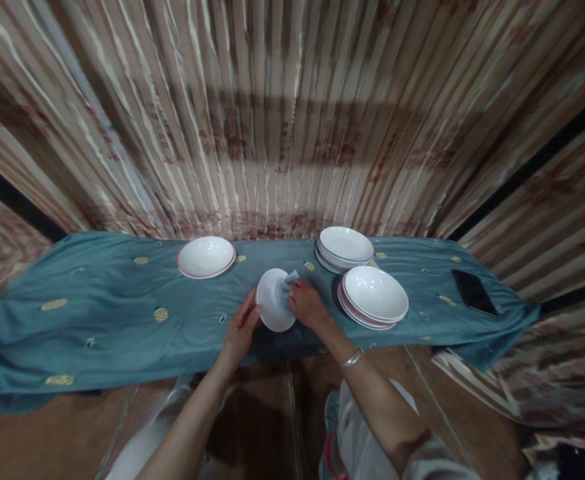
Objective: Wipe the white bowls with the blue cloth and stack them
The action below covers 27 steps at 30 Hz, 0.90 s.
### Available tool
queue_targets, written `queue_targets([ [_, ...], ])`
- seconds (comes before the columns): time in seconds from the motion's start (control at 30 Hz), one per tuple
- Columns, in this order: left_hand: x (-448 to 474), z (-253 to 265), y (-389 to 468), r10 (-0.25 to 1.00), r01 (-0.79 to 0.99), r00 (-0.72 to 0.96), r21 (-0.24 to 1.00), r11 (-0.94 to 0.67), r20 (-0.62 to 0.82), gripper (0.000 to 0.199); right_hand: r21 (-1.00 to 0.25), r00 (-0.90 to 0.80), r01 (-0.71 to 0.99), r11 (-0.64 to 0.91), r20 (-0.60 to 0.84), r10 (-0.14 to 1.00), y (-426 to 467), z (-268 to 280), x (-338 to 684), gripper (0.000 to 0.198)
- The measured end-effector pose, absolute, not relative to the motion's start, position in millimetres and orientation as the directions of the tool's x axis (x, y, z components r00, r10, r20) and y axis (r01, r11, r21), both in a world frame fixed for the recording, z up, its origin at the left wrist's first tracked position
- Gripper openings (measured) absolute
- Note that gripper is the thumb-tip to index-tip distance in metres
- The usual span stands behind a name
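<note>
Pleated curtain, teal tablecloth before it, front dish stack and rear dish stack (close neighbours) right of centre, white dish tilted at the tablecloth's middle, left hand grasping its rim, right hand clutching a blue rag against its surface.

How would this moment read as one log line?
left hand: grips white dish; right hand: holds blue cloth against it; left: red-rimmed dishware; right: rear dish stack, front dish stack, phone

The blue cloth is partly covered by the right hand, the left forearm is cropped below, and the curtain print is blurred.
</note>
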State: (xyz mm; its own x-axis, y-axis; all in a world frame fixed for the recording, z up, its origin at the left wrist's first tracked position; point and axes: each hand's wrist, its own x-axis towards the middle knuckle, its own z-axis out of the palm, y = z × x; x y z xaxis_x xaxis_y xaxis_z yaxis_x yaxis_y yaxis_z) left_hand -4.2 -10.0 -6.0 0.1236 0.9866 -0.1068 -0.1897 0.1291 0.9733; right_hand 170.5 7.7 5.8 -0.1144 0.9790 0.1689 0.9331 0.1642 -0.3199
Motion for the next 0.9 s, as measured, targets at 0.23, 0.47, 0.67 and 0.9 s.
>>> queue_targets([
  [0.23,-6,-3,-13,0.985,-0.193,0.153,0.975,0.114,-0.085,0.074,-0.549,0.020,0.816,0.182,0.342,0.940,27,2,171,0.031],
  [0.47,-7,-9,-12,0.983,-0.218,0.171,0.970,0.108,-0.071,0.070,-0.699,0.000,0.649,0.301,0.395,0.919,29,2,153,0.038],
  [0.67,-8,-7,-13,0.985,-0.235,0.153,0.965,0.117,-0.082,0.072,-0.773,-0.024,0.516,0.370,0.419,0.908,13,-3,127,0.043],
  [0.9,-11,-4,-14,0.981,-0.252,0.097,0.950,0.187,-0.167,0.073,-0.874,-0.210,0.348,0.340,0.280,0.937,2,-3,122,0.029],
])
